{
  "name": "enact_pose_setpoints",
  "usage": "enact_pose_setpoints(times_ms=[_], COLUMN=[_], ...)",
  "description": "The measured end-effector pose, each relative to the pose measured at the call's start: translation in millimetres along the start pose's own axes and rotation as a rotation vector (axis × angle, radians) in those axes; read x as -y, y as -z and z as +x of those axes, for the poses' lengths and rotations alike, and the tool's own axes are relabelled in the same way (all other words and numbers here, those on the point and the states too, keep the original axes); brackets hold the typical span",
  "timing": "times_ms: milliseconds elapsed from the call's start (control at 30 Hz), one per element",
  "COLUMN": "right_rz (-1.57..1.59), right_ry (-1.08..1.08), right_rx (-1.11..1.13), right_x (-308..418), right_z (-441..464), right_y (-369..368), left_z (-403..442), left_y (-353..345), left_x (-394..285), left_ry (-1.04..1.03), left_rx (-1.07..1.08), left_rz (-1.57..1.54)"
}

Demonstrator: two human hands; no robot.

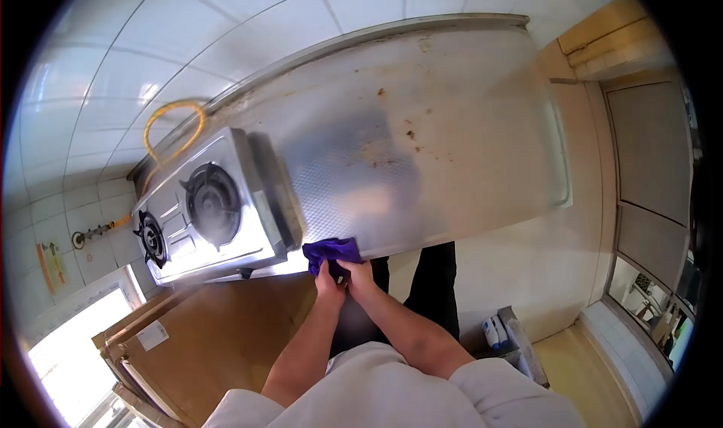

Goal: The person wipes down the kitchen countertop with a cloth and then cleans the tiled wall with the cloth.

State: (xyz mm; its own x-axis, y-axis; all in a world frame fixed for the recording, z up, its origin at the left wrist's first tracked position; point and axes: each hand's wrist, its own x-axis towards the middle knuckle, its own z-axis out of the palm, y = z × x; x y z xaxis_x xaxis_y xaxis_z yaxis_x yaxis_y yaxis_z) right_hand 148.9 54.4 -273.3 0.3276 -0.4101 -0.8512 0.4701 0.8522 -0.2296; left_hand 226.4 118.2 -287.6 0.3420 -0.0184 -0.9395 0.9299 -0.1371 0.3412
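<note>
A bunched purple cloth [331, 255] is gripped between both of my hands at the front edge of the metal countertop [467, 157]. My left hand [329, 283] closes on its lower left side, and my right hand [358, 276] holds its right side. The two hands nearly touch each other. Brown stains and crumb-like specks [410, 135] mark the counter's surface beyond the cloth. Just left of the cloth stands a two-burner gas stove [211, 209].
A yellow hose [175, 105] loops behind the stove to a valve [78, 239] on the tiled wall. Below the stove is a large cardboard box [226, 337]. White-and-blue bottles [495, 332] stand low at the right. A ledge runs along the counter's back edge.
</note>
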Motion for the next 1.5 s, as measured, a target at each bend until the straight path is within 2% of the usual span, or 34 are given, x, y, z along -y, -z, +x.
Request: enact_pose_setpoints(times_ms=[100, 200, 300, 333, 367, 433, 500, 533, 567, 633, 733, 800, 900, 1033, 1100, 1200, 1300, 1500], right_rz=[0.025, 0.067, 0.087, 0.037, 0.085, 0.179, 0.211, 0.127, 0.118, 0.092, 0.048, -0.013, -0.055, -0.114, -0.175, -0.149, -0.114, -0.071], right_ry=[0.046, 0.055, 0.158, 0.223, 0.234, 0.261, 0.323, 0.354, 0.369, 0.396, 0.438, 0.430, 0.311, 0.194, 0.203, 0.224, 0.208, 0.141], right_rx=[-0.035, -0.069, -0.163, -0.175, -0.208, -0.208, -0.140, -0.238, -0.282, -0.357, -0.272, -0.298, -0.294, -0.256, -0.236, -0.152, -0.109, 0.066], right_x=[48, 132, 219, 249, 271, 329, 386, 411, 436, 477, 523, 537, 544, 520, 491, 435, 375, 228], right_z=[2, -9, -14, -14, -9, -15, -25, -30, -30, -30, -30, -28, -36, -42, -38, -27, -22, -13], right_y=[29, 72, 125, 144, 168, 201, 231, 245, 260, 285, 315, 329, 326, 304, 282, 257, 222, 145], left_z=[-22, -31, -36, -91, -100, -134, -134, -143, -156, -189, -213, -214, -205, -196, -183, -165, -149, -105], left_y=[-46, -101, -157, -211, -237, -288, -326, -352, -373, -414, -455, -461, -459, -425, -403, -363, -323, -212], left_x=[46, 107, 188, 201, 227, 273, 329, 348, 369, 389, 417, 429, 432, 389, 368, 335, 294, 184], left_ry=[-0.023, 0.125, 0.190, 0.143, 0.129, 0.134, 0.138, 0.190, 0.143, 0.172, 0.235, 0.239, 0.241, 0.258, 0.249, 0.228, 0.108, 0.021], left_rx=[0.048, 0.161, 0.274, 0.168, 0.164, 0.256, 0.398, 0.423, 0.316, 0.345, 0.373, 0.444, 0.357, 0.349, 0.322, 0.219, 0.150, 0.130], left_rz=[0.010, 0.044, 0.125, 0.197, 0.221, 0.204, 0.175, 0.162, 0.290, 0.307, 0.331, 0.353, 0.354, 0.370, 0.359, 0.317, 0.235, -0.036])
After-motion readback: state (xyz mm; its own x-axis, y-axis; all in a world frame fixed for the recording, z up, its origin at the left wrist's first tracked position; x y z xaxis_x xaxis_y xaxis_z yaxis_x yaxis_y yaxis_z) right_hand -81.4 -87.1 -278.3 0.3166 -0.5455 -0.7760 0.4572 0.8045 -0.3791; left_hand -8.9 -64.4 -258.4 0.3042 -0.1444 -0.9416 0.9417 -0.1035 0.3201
